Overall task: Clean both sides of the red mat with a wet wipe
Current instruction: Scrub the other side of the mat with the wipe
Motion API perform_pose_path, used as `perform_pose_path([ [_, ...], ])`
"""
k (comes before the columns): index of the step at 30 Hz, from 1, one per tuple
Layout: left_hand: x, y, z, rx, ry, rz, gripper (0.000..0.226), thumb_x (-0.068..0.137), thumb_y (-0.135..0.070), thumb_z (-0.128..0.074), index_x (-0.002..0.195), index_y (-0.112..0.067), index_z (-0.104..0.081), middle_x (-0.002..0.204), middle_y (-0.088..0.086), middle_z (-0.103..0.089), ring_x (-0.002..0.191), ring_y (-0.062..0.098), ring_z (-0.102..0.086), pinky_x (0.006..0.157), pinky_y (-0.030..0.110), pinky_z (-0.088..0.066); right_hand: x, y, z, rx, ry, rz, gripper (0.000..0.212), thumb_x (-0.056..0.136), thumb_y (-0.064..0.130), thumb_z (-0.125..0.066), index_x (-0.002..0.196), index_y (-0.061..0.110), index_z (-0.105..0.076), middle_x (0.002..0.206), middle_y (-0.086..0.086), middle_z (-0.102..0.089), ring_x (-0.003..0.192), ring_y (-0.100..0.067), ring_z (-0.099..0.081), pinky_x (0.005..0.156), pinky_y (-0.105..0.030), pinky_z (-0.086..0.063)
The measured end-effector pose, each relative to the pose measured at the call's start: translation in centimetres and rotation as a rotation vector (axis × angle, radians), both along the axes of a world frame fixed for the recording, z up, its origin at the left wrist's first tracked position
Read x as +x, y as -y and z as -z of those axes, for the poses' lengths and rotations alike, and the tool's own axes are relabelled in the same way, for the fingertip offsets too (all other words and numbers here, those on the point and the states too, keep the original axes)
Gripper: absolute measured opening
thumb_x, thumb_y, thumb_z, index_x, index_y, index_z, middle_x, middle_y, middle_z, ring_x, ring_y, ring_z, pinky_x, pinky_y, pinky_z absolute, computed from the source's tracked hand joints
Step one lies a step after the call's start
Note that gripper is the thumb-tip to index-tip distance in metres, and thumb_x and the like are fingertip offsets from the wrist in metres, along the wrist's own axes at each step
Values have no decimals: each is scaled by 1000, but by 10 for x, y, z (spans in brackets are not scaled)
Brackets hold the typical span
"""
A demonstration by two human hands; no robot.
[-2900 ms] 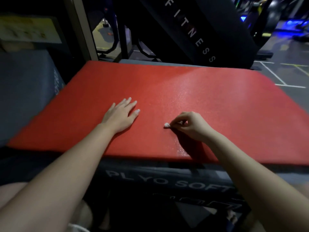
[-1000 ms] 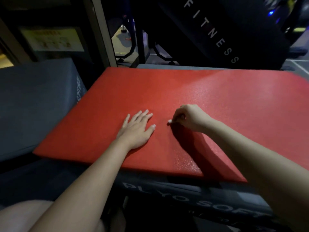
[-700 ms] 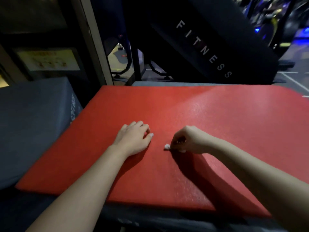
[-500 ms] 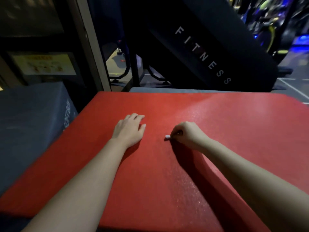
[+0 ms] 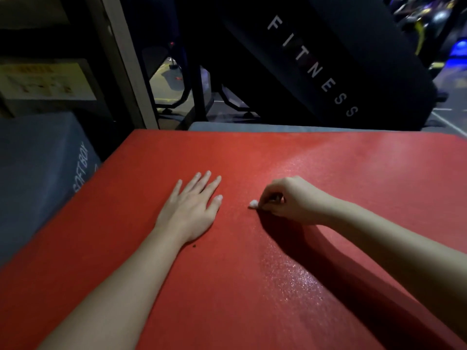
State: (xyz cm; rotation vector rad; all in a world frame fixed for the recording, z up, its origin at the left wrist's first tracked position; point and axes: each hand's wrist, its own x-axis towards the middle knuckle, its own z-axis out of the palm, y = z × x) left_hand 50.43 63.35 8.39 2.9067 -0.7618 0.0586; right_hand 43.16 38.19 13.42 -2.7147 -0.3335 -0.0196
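Red mat (image 5: 303, 157) is lying flat and filling most of the view, spreading out under and beyond the fingers of both hands. The left hand (image 5: 188, 210) is resting palm down on it, its fingers (image 5: 202, 183) lying straight and slightly spread, gripping nothing, tips pointing away from the person. The right hand (image 5: 290, 200) is sitting just to the right of those fingertips, apart from them, its fingers curled in and pinching a small white wad of wet wipe (image 5: 253, 203). Only a bit of the wad is poking out to the left of the pinching fingertips, and it is touching the mat's surface. A bare strip of mat is showing between the left thumb and the wipe. Nearer the person than the right fingers, a wet sheen (image 5: 298, 281) is glistening on the mat. A tiny dark speck (image 5: 194, 246) is sitting on the mat just behind the heel of the left hand. Well to the left of the left fingers, a grey soft box (image 5: 38, 173) is standing beside the mat's edge. Far beyond both sets of fingertips, past the mat's far edge, a black slanted panel (image 5: 313, 66) is showing the word FITNESS.
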Motion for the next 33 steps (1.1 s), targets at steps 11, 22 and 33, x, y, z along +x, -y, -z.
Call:
perform_pose_path([
  [11, 1, -1, 0, -29, 5, 7, 58, 104, -55, -16, 160, -43, -6, 168, -18, 1, 153, 1, 8, 127, 40, 3, 61, 13, 0, 42, 58, 133, 22, 86, 48, -69, 88, 27, -77, 76, 10, -69, 77, -12, -65, 64, -23, -41],
  [22, 1, -1, -1, -32, -6, 10, 57, 104, -55, -15, 160, -45, -5, 168, -19, 2, 153, 0, 10, 127, 40, 4, 81, 21, 9, -3, 198, 175, 15, 90, 31, -71, 91, 17, -77, 88, -2, -67, 84, -21, -62, 72, -26, -41],
  [33, 2, -1, -1, -33, -17, 10, 57, 104, -56, -13, 160, -45, -5, 168, -19, 2, 153, -1, 10, 127, 39, 4, 119, 28, 11, 33, 224, 219, 11, 89, 24, -72, 94, 16, -78, 85, 5, -57, 84, -18, -57, 71, -24, -33],
])
